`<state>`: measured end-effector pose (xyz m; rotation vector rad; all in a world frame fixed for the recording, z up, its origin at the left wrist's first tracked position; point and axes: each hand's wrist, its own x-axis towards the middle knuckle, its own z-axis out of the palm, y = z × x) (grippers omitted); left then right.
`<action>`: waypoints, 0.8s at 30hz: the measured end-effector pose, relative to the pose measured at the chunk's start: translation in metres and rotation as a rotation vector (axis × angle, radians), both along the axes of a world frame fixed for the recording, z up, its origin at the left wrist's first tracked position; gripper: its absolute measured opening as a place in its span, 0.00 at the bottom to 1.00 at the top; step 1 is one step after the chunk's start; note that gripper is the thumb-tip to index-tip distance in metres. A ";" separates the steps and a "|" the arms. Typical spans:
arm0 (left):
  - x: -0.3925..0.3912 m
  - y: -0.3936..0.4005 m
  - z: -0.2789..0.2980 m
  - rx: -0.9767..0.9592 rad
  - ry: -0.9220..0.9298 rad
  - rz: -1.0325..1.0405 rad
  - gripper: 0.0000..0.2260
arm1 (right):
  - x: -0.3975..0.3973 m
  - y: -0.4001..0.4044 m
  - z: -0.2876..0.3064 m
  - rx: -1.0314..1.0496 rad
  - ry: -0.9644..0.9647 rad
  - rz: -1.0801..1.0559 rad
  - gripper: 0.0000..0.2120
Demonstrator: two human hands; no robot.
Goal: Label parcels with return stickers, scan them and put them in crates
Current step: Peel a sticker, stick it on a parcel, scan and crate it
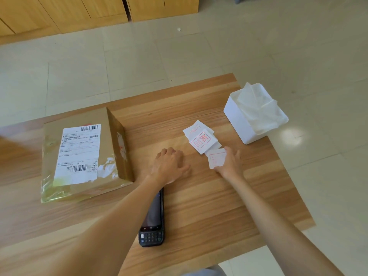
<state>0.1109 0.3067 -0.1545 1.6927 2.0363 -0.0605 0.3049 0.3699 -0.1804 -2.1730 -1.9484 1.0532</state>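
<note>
A brown cardboard parcel (83, 154) with a white shipping label lies on the left of the wooden table (199, 206). A small pile of white return stickers (201, 139) with red print lies at the right of the table. My right hand (231, 162) holds one sticker (216, 157) at the pile's near edge. My left hand (169, 166) hovers palm down just left of the pile, fingers curled, holding nothing. A black handheld scanner (152, 226) lies near the front edge, partly under my left forearm.
A white box (239, 120) of tissue-like sheets stands at the table's far right corner. Beyond the table is tiled floor (199, 56), with wooden cabinets (79, 12) along the far wall. No crates are in view.
</note>
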 end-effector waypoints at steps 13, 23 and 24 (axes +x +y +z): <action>-0.007 -0.010 0.003 -0.004 -0.019 0.010 0.24 | 0.002 0.008 0.007 -0.066 -0.114 0.081 0.41; -0.010 -0.011 0.004 0.008 -0.010 0.017 0.25 | -0.001 0.006 0.006 -0.030 -0.194 0.138 0.38; -0.011 -0.011 0.004 0.006 -0.009 0.016 0.25 | 0.001 0.006 0.006 -0.026 -0.203 0.140 0.37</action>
